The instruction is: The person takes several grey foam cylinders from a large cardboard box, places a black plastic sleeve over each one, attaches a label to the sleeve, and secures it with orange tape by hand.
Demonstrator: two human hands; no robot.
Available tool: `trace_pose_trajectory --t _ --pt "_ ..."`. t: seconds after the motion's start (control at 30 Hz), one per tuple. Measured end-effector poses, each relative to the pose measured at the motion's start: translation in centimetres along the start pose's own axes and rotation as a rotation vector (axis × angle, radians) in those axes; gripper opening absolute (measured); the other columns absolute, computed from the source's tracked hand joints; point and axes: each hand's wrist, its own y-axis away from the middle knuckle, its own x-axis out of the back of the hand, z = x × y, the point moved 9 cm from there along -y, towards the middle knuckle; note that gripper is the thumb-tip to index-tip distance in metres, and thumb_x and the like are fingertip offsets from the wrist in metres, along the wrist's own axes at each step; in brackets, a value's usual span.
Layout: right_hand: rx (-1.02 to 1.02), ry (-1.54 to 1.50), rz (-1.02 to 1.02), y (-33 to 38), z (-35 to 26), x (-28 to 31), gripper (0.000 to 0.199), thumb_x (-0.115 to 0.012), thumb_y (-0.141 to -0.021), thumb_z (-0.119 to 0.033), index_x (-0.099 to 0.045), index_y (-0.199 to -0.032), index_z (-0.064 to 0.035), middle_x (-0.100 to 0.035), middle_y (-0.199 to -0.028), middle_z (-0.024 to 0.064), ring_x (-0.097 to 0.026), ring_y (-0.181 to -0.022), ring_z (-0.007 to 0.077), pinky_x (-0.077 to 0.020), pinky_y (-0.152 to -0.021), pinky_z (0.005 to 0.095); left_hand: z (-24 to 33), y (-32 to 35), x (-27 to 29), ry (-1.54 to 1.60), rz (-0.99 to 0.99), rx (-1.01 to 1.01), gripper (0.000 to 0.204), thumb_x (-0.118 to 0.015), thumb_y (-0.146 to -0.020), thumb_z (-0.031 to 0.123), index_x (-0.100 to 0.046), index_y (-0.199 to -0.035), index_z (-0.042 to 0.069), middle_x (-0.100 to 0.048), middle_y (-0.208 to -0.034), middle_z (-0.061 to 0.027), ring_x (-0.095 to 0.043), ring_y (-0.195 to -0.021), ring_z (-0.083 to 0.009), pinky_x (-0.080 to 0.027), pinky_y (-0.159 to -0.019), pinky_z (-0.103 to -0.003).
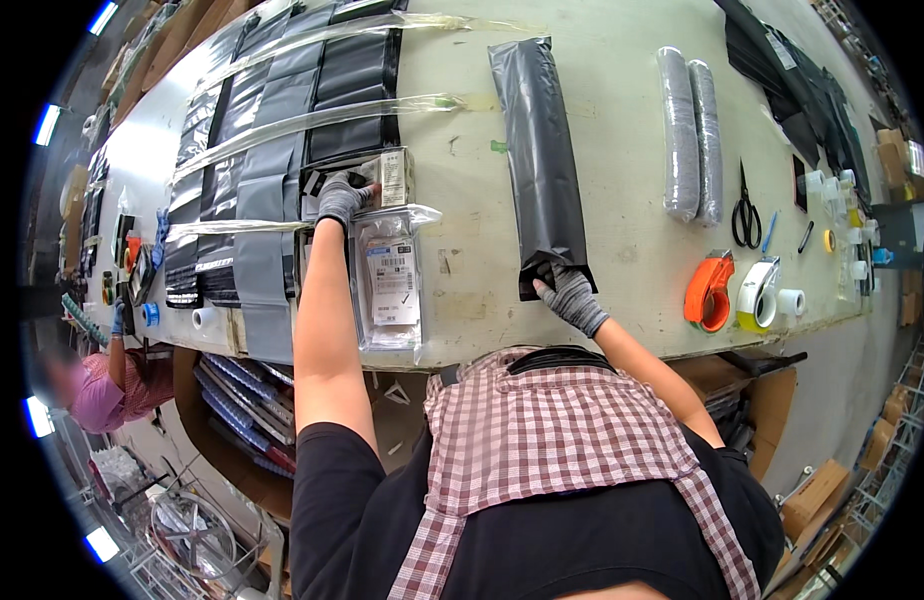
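A long dark grey plastic mailing bag (pixel 538 150), filled out by something inside, lies upright in front of me. My gloved right hand (pixel 572 300) grips its near, open end, with some fingers tucked under the flap. To the left, my gloved left hand (pixel 342 198) reaches into a small open carton (pixel 395 178). Its thumb lies over the carton's right side; the other fingers are curled inside and partly hidden. Just below the carton is a stack of printed labels (pixel 392 285) in a clear plastic sleeve.
Flat dark mailing bags (pixel 272 130) lie under clear tape strips at left. Two grey wrapped rolls (pixel 678 135), black scissors (pixel 746 215), an orange tape dispenser (pixel 710 292) and a white tape dispenser (pixel 758 293) are at right. Another person (pixel 112 385) works at far left.
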Motion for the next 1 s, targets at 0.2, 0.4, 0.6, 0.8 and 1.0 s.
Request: trace_pose_trajectory --t 0.2,0.4,0.6,0.8,1.0 --pt "0.009 -0.074 0.062 0.2 -0.8 0.9 0.042 -0.060 -0.076 -0.029 -0.048 -0.105 -0.0009 -0.060 -0.090 0.0134 -0.057 -0.083 0.0310 -0.0461 -0.071 0.0402 0.2 0.7 -0.4 0.246 -0.083 -0.061 0.046 -0.079 -0.063 0.034 -0.063 -0.092 0.001 -0.066 -0.086 -0.0111 -0.062 -0.076 -0.0200 -0.048 -0.071 -0.032" --pt "-0.010 -0.078 0.036 0.2 -0.5 0.8 0.037 -0.063 -0.077 -0.024 -0.048 -0.103 -0.0027 -0.060 -0.085 0.0129 -0.057 -0.079 0.0297 -0.0461 -0.070 0.0379 2.3 2.5 0.2 0.368 -0.113 -0.030 0.032 -0.077 -0.068 0.018 -0.062 -0.091 0.002 -0.065 -0.077 -0.0051 -0.058 -0.066 -0.0122 -0.048 -0.061 -0.026" --pt "0.033 -0.023 0.047 0.1 -0.3 0.4 0.039 -0.063 -0.077 -0.022 -0.048 -0.105 -0.0014 -0.060 -0.085 0.0128 -0.057 -0.078 0.0298 -0.0459 -0.071 0.0380 0.5 0.7 0.0 0.145 -0.012 -0.067 0.032 -0.076 -0.068 0.019 -0.062 -0.091 0.001 -0.065 -0.079 -0.0045 -0.058 -0.067 -0.0123 -0.047 -0.060 -0.027" --pt "0.038 -0.075 0.020 0.2 -1.2 1.1 0.038 -0.058 -0.079 -0.027 -0.050 -0.105 -0.0010 -0.060 -0.091 0.0145 -0.057 -0.082 0.0314 -0.0456 -0.072 0.0393 1.7 2.3 1.2 0.277 -0.045 -0.176 0.025 -0.072 -0.072 0.015 -0.063 -0.090 0.000 -0.066 -0.080 -0.0064 -0.059 -0.068 -0.0150 -0.047 -0.061 -0.028" --pt "-0.321 -0.852 -0.364 3.5 -4.0 2.5 0.041 -0.054 -0.086 -0.039 -0.055 -0.101 -0.0008 -0.062 -0.080 0.0098 -0.057 -0.065 0.0143 -0.0468 -0.059 0.0271 19.2 21.6 3.5 -0.119 0.370 -0.877 0.011 -0.063 -0.066 0.011 -0.059 -0.076 0.007 -0.059 -0.073 -0.0095 -0.059 -0.066 -0.0241 -0.047 -0.058 -0.033"
